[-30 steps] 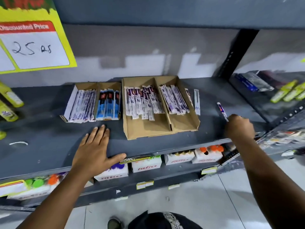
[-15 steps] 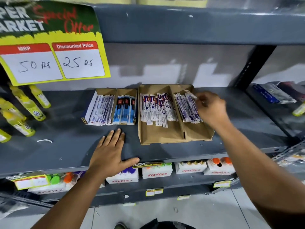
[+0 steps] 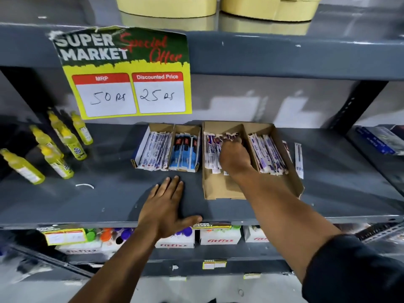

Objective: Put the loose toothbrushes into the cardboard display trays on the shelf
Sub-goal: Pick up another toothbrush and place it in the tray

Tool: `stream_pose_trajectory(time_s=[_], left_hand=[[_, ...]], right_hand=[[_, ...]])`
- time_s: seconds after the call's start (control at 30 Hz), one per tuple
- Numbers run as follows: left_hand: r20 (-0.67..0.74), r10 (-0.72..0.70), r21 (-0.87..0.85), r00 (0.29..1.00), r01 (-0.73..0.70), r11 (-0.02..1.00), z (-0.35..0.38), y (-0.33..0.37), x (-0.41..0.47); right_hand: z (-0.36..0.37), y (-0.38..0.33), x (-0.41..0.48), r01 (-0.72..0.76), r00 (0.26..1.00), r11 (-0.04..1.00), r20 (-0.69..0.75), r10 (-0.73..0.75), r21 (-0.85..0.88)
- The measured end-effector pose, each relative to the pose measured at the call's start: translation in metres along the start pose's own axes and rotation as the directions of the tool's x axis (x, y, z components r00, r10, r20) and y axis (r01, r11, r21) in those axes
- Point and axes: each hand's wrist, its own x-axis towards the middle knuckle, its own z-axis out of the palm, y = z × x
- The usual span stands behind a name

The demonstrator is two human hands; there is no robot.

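A person faces a grey shelf. The left hand lies flat on it, fingers spread, holding nothing. At one o'clock from it, the right hand reaches into the left compartment of a cardboard tray, over packaged toothbrushes; its grip cannot be told. Two loose toothbrushes lie at the tray's three o'clock

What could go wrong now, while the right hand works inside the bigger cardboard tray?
The packs under the right hand already lie uneven, some sliding toward the open front of the big tray; a push might spill them. The two loose toothbrushes outside its right wall could be forgotten. The left hand only rests on the shelf, so the tray may shift.
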Motion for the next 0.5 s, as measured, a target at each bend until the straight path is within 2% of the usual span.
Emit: stream_pose_trajectory(time_s=[0.17, 0.23, 0.3, 0.4, 0.5], left_hand=[[0.004, -0.003, 0.028, 1.0, 0.003, 1.0, -0.002, 0.001, 0.001], [0.004, -0.009, 0.043, 1.0, 0.008, 0.999, -0.002, 0.002, -0.001], [-0.026, -0.004, 0.05, 1.0, 0.005, 0.999, -0.002, 0.003, -0.002], [-0.052, 0.009, 0.068, 0.999, -0.006, 0.998, -0.001, 0.003, -0.003], [-0.052, 0.012, 0.082, 0.999, -0.008, 0.997, 0.003, 0.001, -0.001]], right_hand=[[0.002, -0.001, -0.006, -0.073, 0.997, 0.997, 0.035, 0.072, 0.024], [-0.007, 0.006, -0.002, -0.02, 0.999, 0.995, -0.026, 0.022, 0.093], [-0.026, 0.026, 0.006, 0.017, 0.988, 0.984, -0.157, 0.011, 0.179], [-0.06, 0.082, 0.019, -0.02, 0.943, 0.957, -0.312, 0.114, 0.289], [-0.07, 0.157, 0.016, -0.201, 0.907, 0.929, -0.298, 0.296, 0.312]])
